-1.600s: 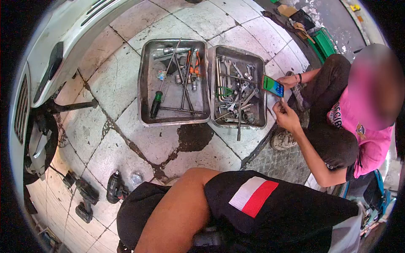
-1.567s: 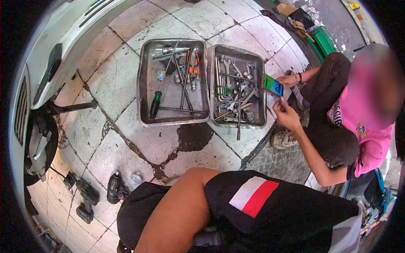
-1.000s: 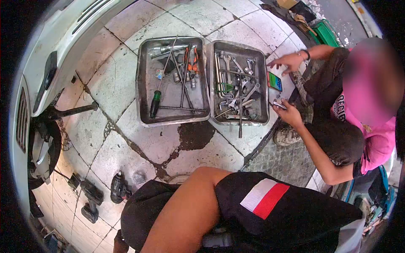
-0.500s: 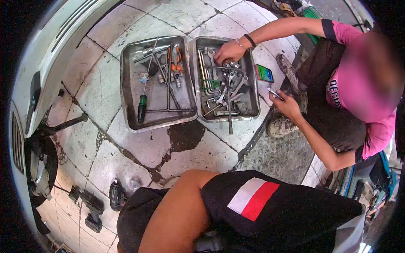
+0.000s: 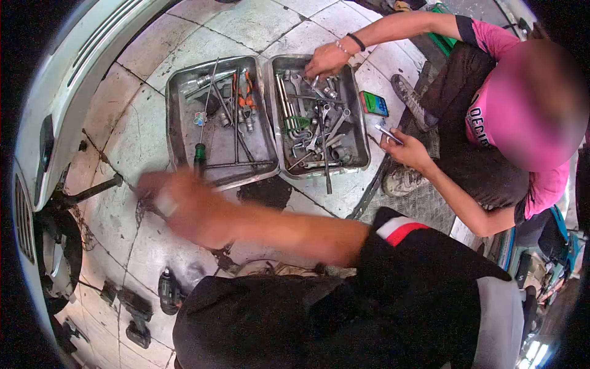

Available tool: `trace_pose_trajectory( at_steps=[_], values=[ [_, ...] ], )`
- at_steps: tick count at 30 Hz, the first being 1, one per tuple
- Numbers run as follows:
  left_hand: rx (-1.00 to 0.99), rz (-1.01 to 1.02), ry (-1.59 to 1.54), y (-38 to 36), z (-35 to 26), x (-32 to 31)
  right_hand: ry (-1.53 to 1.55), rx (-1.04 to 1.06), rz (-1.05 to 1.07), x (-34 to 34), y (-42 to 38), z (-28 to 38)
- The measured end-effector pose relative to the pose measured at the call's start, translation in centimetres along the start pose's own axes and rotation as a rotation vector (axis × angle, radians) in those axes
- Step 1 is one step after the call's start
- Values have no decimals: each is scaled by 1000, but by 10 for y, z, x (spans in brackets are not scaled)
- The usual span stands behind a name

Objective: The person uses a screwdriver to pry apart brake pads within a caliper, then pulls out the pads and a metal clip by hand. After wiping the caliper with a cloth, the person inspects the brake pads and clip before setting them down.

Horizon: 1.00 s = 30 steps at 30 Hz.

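My right hand (image 5: 175,200), smeared by motion, reaches across to the left over the tiled floor. It is nearest to the green-handled screwdriver (image 5: 200,157) in the left metal tray (image 5: 173,111), in front of that tray's lower corner. Whether it holds anything cannot be made out. Orange-handled pliers (image 5: 246,92), long bars and sockets also lie in that tray. Beside it, the right metal tray (image 5: 364,138) contains wrenches (image 5: 338,123), hex keys and sockets. My left hand is out of view.
A co-worker in pink crouches at right, one hand (image 5: 326,61) at the right tray's far edge, the other (image 5: 405,150) gripping a small silver piece. A phone (image 5: 374,104) lies beside the tray. A dark power tool (image 5: 167,292) stands lower left, near a white vehicle panel (image 5: 37,123).
My right arm has swung up from the bottom and stretches left, bringing my right hand into view. The co-worker's hand has shifted toward the right tray's far edge. The view has shifted slightly.
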<state>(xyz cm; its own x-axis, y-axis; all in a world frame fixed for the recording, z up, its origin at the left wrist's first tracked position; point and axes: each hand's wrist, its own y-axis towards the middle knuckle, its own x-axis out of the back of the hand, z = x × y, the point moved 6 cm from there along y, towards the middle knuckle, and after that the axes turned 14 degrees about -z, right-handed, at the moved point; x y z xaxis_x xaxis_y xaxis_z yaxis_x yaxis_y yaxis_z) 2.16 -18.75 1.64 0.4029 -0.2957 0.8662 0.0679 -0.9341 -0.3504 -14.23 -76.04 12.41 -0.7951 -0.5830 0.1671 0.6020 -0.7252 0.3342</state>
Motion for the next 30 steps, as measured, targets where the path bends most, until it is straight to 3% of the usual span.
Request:
trace_pose_trajectory(
  at_steps=[1, 3, 4, 5, 6, 7, 10, 11, 13, 14, 15, 18, 19, 20, 21, 23, 24, 26, 28, 30],
  values=[
    [0, 1, -10, 3, -7, 2, -73, -199, -204, 47, -5, -42],
    [710, 86, -872, -2, 4, -5, -367, -503, -653, 143, -58, -120],
    [714, 85, -874, 2, 1, 1, -748, -331, -753, 187, -83, -122],
    [674, 88, -735, 6, -3, 8, -858, -247, -823, 230, -110, -153],
    [633, 92, -596, 6, -5, 13, -907, -476, -823, 262, -133, -161],
    [641, 93, -596, 2, -2, 12, -1053, -336, -817, 293, -158, -187],
    [-215, -43, 139, 4, 0, 10, -1166, -345, -369, 305, -160, -185],
    [-216, -40, 142, -12, 16, -3, -1146, -327, -255, 297, -155, -180],
    [735, -10, -669, -46, 70, -30, -1258, -285, -144, 290, -154, -192],
    [828, -12, -718, -50, 73, -32, -1370, -236, -26, 287, -153, -197],
    [819, -9, -699, -38, 63, -25, -1367, -233, -30, 292, -148, -197],
    [897, -10, -733, 24, 9, 16, -1446, -188, 318, 297, -140, -191],
    [939, -31, -752, 40, -7, 31, -1377, -346, 344, 305, -136, -189],
    [971, -42, -757, 51, -23, 46, -1358, -246, 292, 308, -132, -178],
    [985, -53, -758, 55, -33, 60, -1398, -453, 236, 310, -129, -166],
    [851, 49, -628, 64, -53, 74, -1504, -657, 366, 327, -139, -175],
    [826, 105, -709, 51, -41, 58, -1505, -656, 369, 323, -137, -165],
    [732, 74, -706, 6, -2, 15, -1545, -765, 139, 318, -124, -123],
    [607, 46, -672, -37, 39, -26, -1429, -766, 108, 292, -106, -97],
    [694, 13, -647, -35, 35, -19, -1234, -715, 53, 255, -94, -103]
  ],
)
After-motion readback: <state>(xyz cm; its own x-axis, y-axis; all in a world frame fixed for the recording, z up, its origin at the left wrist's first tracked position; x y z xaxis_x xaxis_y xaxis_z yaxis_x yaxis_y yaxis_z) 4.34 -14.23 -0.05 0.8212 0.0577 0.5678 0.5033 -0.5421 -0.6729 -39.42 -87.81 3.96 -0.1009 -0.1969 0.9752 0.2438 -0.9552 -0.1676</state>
